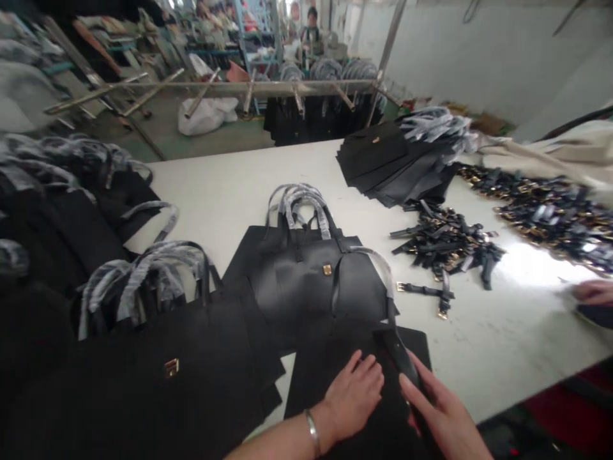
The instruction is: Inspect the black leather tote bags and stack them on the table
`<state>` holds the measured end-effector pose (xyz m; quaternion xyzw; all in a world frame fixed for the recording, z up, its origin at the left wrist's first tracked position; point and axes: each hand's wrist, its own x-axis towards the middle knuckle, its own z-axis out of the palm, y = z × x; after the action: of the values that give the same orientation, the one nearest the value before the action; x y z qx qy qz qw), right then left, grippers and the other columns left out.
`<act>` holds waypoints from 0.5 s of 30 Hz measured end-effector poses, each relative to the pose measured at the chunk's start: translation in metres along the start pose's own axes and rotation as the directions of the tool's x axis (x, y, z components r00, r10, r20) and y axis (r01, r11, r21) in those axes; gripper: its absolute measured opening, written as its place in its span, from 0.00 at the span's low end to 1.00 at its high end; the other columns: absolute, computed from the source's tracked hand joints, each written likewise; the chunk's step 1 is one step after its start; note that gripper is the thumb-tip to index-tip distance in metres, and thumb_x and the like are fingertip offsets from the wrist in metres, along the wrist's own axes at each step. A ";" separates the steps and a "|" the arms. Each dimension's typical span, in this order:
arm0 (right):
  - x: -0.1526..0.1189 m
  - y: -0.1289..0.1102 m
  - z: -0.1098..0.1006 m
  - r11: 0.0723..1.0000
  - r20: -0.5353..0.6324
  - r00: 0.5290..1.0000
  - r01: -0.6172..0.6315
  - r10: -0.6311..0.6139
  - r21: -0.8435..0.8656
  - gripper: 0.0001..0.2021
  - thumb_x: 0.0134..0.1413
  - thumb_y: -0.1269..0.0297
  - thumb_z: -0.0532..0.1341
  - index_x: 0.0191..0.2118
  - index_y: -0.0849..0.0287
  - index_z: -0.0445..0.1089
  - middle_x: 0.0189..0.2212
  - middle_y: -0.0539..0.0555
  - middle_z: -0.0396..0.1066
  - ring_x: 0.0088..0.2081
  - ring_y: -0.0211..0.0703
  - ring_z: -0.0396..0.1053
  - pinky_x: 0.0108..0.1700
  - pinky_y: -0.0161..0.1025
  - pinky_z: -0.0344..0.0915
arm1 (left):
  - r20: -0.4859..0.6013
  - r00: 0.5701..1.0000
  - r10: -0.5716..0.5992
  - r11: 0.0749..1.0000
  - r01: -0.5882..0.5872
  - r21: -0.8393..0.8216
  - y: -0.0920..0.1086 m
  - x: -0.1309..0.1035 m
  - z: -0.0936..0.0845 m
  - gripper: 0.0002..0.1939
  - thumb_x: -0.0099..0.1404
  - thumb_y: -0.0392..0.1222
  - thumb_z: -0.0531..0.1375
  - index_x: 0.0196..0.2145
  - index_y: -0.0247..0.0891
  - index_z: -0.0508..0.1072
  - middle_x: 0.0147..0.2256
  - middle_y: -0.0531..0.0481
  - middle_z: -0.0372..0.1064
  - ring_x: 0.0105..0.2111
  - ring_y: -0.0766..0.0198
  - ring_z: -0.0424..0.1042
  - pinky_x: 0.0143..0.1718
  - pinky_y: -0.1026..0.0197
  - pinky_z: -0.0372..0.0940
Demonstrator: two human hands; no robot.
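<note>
My left hand [357, 391], with a silver bangle at the wrist, lies on a black bag panel [316, 370], fingers loosely bent and holding nothing. Just to its right, my right hand [438, 409] pinches a black strap [401, 354] between thumb and fingers. The strap joins a plastic-wrapped handle [378, 259] that loops up over the panel's far edge. Beyond, a stack of black bag panels [292, 281] lies with wrapped handles and a gold clasp [327, 269]. The strap's lower end is hidden by my right hand.
More black panels [191, 358] with handles cover the left side. Small buckled straps [445, 239] are heaped on the white table [230, 172] at right, beside fanned panels [393, 160]. Another person's hand [594, 294] is at the right edge. A metal rack [215, 91] stands behind.
</note>
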<state>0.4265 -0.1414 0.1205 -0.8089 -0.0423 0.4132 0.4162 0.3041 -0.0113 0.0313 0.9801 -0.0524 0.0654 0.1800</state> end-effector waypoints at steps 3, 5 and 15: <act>0.002 0.002 0.024 0.997 0.113 0.993 0.030 -0.022 -0.070 0.40 0.50 0.45 0.62 0.65 0.58 0.57 0.13 0.45 0.69 0.18 0.48 0.69 0.20 0.40 0.66 | 0.051 0.988 0.143 0.989 -0.141 -0.052 0.005 -0.001 0.009 0.13 0.69 0.38 0.53 0.46 0.32 0.73 0.46 0.45 0.72 0.53 0.57 0.66 0.63 0.53 0.50; 0.007 -0.003 0.038 0.987 0.167 0.982 0.113 -0.093 -0.113 0.36 0.48 0.47 0.63 0.62 0.56 0.64 0.23 0.50 0.78 0.27 0.52 0.75 0.29 0.43 0.72 | 0.114 0.979 0.171 0.980 -0.157 -0.126 0.006 -0.001 0.015 0.10 0.68 0.39 0.55 0.38 0.35 0.76 0.40 0.48 0.75 0.48 0.59 0.69 0.57 0.57 0.57; 0.018 -0.022 0.066 0.948 0.197 0.969 0.195 -0.147 -0.250 0.35 0.47 0.47 0.61 0.59 0.60 0.67 0.52 0.58 0.74 0.57 0.58 0.66 0.61 0.50 0.58 | 0.213 0.952 0.221 0.971 -0.193 -0.144 0.004 -0.002 0.023 0.10 0.66 0.36 0.55 0.36 0.35 0.77 0.42 0.47 0.76 0.49 0.56 0.68 0.52 0.56 0.61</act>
<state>0.3978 -0.0777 0.1036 -0.8111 -0.2044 0.4358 0.3323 0.3041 -0.0228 0.0105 0.9575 -0.1790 -0.0321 0.2240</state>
